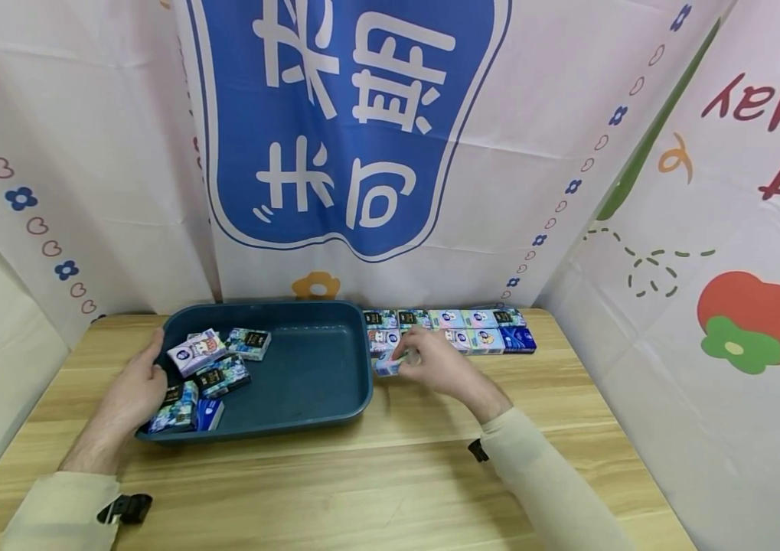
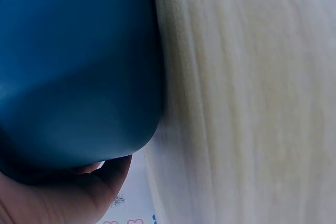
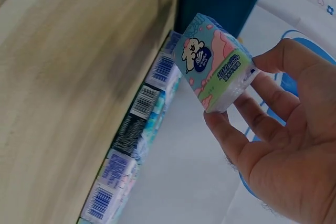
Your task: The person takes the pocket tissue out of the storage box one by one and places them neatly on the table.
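Note:
A dark teal plastic tray [image 1: 300,375] sits on the table with several small tissue packs [image 1: 223,375] jumbled in its left part. My left hand [image 1: 129,394] grips the tray's left rim; in the left wrist view its fingers [image 2: 107,179] curl at the edge of the tray wall [image 2: 79,87]. Just beyond the tray's right wall, my right hand [image 1: 441,363] pinches a small tissue pack [image 3: 212,64] by one end between thumb and fingers. This pack is light blue, pink and green with a cartoon dog, and it hangs tilted in front of the lined-up packs.
Right of the tray, several tissue packs [image 1: 486,340] stand in two neat rows against the back curtain [image 1: 527,153]. Their barcoded sides [image 3: 144,100] show in the right wrist view. The wooden table [image 1: 334,490] meets a printed curtain [image 1: 706,421] on the right.

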`<state>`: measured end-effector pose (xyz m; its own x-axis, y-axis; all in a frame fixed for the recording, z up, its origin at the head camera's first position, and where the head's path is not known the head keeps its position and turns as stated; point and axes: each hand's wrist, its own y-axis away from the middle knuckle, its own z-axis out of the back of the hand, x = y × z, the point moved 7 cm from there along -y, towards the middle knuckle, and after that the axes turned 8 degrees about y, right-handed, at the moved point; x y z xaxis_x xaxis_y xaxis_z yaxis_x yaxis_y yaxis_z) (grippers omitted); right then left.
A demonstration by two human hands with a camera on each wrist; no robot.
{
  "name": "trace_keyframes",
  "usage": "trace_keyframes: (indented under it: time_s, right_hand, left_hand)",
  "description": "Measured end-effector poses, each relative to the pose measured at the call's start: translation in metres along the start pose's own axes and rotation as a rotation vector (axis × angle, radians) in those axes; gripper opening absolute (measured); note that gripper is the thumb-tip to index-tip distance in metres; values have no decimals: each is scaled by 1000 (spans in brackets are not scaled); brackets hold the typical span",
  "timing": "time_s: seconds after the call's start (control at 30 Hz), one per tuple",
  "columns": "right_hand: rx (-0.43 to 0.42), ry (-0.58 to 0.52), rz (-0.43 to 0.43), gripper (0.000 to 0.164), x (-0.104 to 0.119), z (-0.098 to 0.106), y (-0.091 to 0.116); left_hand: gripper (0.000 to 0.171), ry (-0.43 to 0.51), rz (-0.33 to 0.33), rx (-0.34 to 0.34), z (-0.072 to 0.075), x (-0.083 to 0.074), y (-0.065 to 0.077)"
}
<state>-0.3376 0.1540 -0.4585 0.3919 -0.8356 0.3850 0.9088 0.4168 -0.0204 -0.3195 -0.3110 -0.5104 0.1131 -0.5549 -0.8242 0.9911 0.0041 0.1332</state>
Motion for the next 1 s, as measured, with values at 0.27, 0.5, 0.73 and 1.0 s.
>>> trace_keyframes:
  time_s: [0.27, 0.5, 0.73, 1.0]
  right_hand:
    - [65, 31, 43, 24, -2, -16, -2]
    - [114, 86, 95, 30, 0, -24, -1]
    - [150, 177, 167, 33, 0, -34, -2]
    - [119, 274, 255, 42, 3, -43, -9]
  left_hand:
    - [65, -6, -4, 1, 1, 3, -1]
    - [65, -9, 9, -2, 1, 3, -1]
    - [64, -6, 20, -2, 1, 2, 0]
    - [64, 5, 2, 1, 0, 2, -1]
